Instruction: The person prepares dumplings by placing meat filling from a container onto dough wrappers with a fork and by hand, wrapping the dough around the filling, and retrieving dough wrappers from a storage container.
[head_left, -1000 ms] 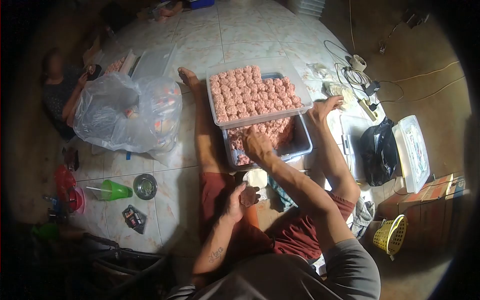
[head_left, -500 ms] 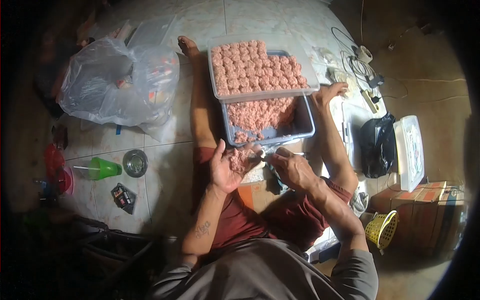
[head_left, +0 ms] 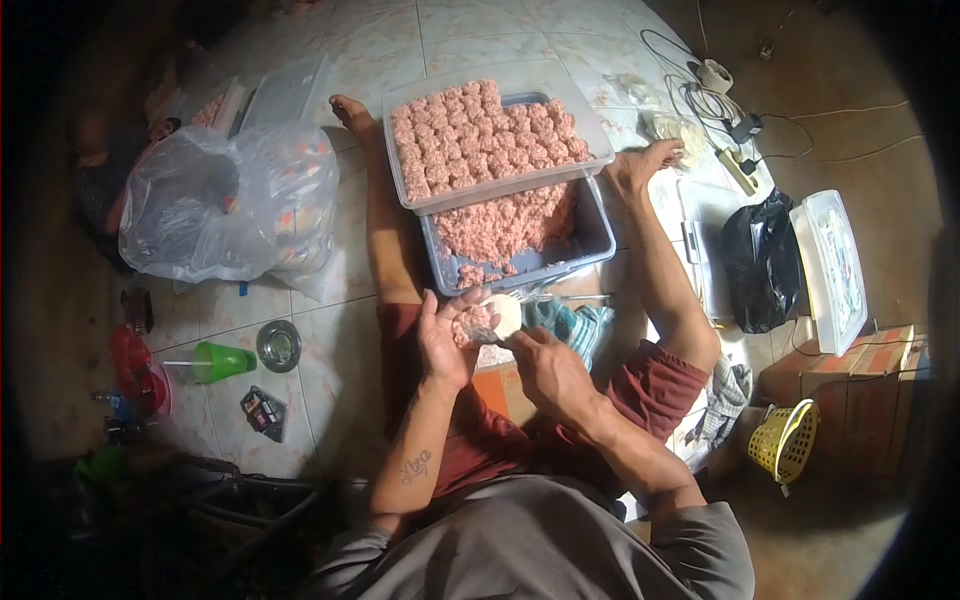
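My left hand (head_left: 444,362) is turned palm up with a lump of pink minced meat (head_left: 468,326) resting in it, fingers slightly curled. My right hand (head_left: 558,376) grips a small metal utensil (head_left: 486,336), its flat end against the meat; whether it is a spoon or a spatula I cannot tell. Beyond both hands stands a blue-grey tub (head_left: 572,263) partly filled with loose minced meat (head_left: 500,232). Across its far side rests a clear plastic tray (head_left: 594,160) holding rows of shaped meat portions (head_left: 470,140).
A round white thing (head_left: 505,314) and a checked cloth (head_left: 580,328) lie just beyond my hands. Leftward are a large plastic bag (head_left: 190,215), a green cup (head_left: 222,362) and an ashtray-like dish (head_left: 279,346). A black bag (head_left: 760,265) and a yellow basket (head_left: 782,445) stand right.
My right hand has come down and left, with the utensil now against the meat in my left palm. The view has shifted slightly, and more of the white thing and cloth shows.
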`<state>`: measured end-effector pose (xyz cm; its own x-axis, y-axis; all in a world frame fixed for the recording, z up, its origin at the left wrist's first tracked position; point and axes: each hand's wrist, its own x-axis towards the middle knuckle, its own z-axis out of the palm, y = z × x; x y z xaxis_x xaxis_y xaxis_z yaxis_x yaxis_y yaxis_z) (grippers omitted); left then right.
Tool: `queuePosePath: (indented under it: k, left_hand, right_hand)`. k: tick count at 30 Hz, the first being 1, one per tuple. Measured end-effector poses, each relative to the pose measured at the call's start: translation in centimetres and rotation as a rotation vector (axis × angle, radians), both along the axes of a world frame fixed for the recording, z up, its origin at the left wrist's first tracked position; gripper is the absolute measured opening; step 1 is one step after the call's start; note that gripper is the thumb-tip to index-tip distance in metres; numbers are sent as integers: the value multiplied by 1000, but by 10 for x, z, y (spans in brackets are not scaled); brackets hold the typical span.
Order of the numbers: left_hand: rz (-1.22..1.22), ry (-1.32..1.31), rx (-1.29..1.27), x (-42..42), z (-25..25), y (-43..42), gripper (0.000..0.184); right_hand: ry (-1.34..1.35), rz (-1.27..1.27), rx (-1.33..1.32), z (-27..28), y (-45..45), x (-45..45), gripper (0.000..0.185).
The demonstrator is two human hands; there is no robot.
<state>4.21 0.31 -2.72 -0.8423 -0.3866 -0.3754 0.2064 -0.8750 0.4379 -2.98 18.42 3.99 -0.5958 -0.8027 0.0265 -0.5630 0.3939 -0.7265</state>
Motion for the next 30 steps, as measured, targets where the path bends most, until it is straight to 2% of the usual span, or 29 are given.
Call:
queuePosePath:
  k: [2, 5, 7, 9, 11, 13, 16, 17, 18, 19, 20, 21, 22, 23, 25, 27, 28, 29, 30]
  left_hand:
    - [111, -19, 41, 4, 6, -4, 70]
    - [90, -3, 119, 3, 17, 4, 72]
    - [135, 50, 125, 3, 5, 6, 73]
    - [75, 224, 253, 9, 1, 9, 69]
    - [65, 40, 365, 8, 19, 19, 69]
    - [129, 152, 405, 7, -3, 13, 70]
    - [-6, 272, 385, 19, -16, 2, 72]
    - [-4, 139, 381, 17, 10, 7, 74]
    - [-24, 212, 397, 21, -13, 1, 77]
    - [-9, 34, 299, 22, 7, 3, 78]
    - [31, -140, 323, 20, 17, 1, 72]
    - [32, 32, 286, 25, -8, -4, 66]
    - [54, 110, 285, 18, 20, 4, 61]
    - [-78, 72, 225, 22, 25, 3, 61]
    - [-130, 62, 226, 15, 33, 11, 57]
    - [-48, 16, 174, 11, 17, 7, 45]
    - [-52, 70, 146, 11, 0, -2, 44]
    - [-55, 109, 122, 17, -1, -8, 43]
    - [-87, 3, -106, 18, -4, -6, 42]
  right_hand:
    - [-24, -1, -68, 13, 5, -4, 19]
    - [-23, -55, -59, 5, 5, -4, 16]
    - [-45, -35, -37, 10, 7, -5, 18]
    - [-90, -97, -121, 21, 9, 2, 23]
    - [-33, -115, -49, 19, 10, 5, 25]
    - [-37, 15, 108, 19, 12, 2, 25]
    - [-18, -18, -17, 42, 8, 1, 24]
    - [67, 51, 44, 14, 11, 0, 25]
    - [85, 93, 86, -4, 16, -2, 25]
    - [115, 128, 126, -10, 19, -9, 24]
    - [94, 95, 143, 13, 19, -12, 23]
    - [61, 67, 151, 35, 18, -10, 23]
    - [45, 48, 43, 37, 17, -12, 22]
    - [17, 44, -65, 36, 17, -11, 21]
    - [63, 74, -24, 11, 20, -17, 21]
    - [-136, 83, -68, -4, 23, -24, 23]
    - [-282, -21, -189, -1, 22, -21, 19]
    - [-591, -158, -258, 8, 22, -18, 18]
    - [-669, -252, -200, 18, 21, -16, 22]
